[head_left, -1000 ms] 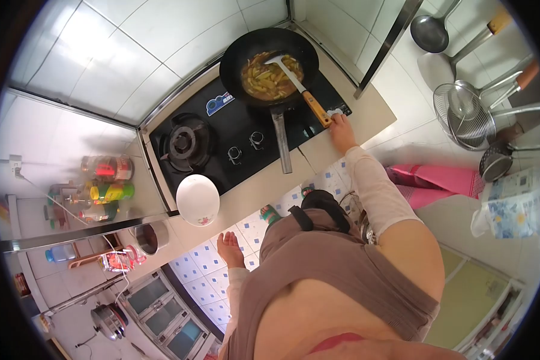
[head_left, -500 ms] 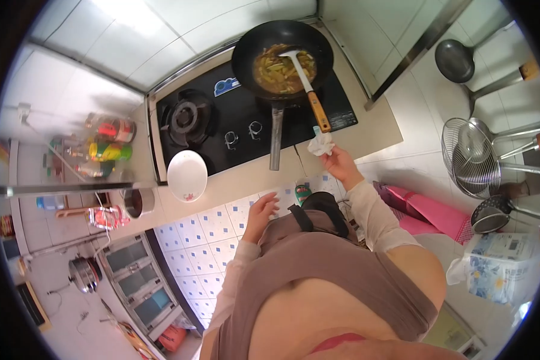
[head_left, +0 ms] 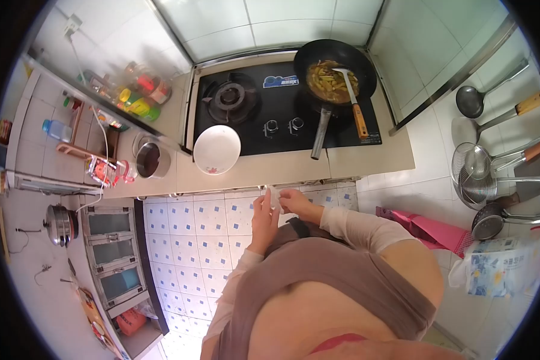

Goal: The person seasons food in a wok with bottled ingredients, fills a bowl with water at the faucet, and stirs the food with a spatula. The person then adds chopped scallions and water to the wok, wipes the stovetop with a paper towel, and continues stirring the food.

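My left hand (head_left: 263, 221) and my right hand (head_left: 300, 204) meet in front of my waist, just off the counter edge. Between their fingers is a crumpled white tissue (head_left: 274, 198), pinched by both. On the right of the black stove stands a wok (head_left: 366, 66) with cooked food (head_left: 329, 83) in brown sauce. A spatula (head_left: 359, 114) leans in the wok, its wooden handle over the stove. A white bowl (head_left: 216, 149) with a flower print sits at the stove's front left corner.
The counter (head_left: 282, 170) runs along the stove's front. A steel pot (head_left: 152, 160) and bottles (head_left: 139, 105) stand at left. Ladles and strainers (head_left: 473, 171) hang on the right wall, above a pink bag (head_left: 426, 231) and a tissue pack (head_left: 492, 270).
My right hand has drawn back from the counter with the tissue, and my left hand has come up to meet it. The view has turned, shifting the stove rightward.
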A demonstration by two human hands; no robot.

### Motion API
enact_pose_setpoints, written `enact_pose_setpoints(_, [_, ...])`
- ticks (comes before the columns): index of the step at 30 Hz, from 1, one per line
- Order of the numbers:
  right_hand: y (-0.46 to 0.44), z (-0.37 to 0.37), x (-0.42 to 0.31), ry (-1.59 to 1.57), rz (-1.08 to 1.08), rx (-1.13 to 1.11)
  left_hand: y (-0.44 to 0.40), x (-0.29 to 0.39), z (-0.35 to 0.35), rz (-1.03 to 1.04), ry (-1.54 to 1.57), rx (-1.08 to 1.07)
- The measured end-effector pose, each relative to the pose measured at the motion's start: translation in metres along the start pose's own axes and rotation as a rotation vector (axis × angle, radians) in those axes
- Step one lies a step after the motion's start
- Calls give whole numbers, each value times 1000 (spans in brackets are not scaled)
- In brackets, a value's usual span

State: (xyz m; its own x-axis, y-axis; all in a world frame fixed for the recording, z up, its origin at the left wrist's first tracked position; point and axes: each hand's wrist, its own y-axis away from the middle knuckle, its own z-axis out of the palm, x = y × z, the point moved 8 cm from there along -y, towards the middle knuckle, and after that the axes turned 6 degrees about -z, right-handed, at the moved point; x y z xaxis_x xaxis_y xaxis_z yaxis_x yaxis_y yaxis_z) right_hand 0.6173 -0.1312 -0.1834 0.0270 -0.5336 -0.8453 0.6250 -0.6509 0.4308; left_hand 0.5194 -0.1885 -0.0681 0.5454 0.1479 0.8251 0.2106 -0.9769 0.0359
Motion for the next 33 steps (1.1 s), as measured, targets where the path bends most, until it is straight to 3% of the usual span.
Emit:
enact_pose_setpoints(2, [-9, 35, 10, 3, 7, -10, 22, -8, -16, 99, -140, 32])
enact_pose_setpoints(8, [8, 128, 25, 96, 160, -220, 82, -71, -81, 35, -97, 258])
enact_pose_setpoints(12, [35, 174, 18, 232, 148, -419, 115, -102, -107, -105, 23, 250])
enact_pose_setpoints(17, [51, 195, 24, 319, 87, -486, 144, -127, -113, -380, 288, 198])
enact_pose_setpoints(21, [61, 208, 5, 630, -18, -545, 151, -125, -121, -365, 281, 190])
enact_pose_setpoints(27, [54, 214, 2, 736, -175, -632, 151, -135, -121, -403, 286, 187])
enact_pose_setpoints(33, [27, 217, -3, 745, -303, -664, 154, -131, -141, -536, 265, 433])
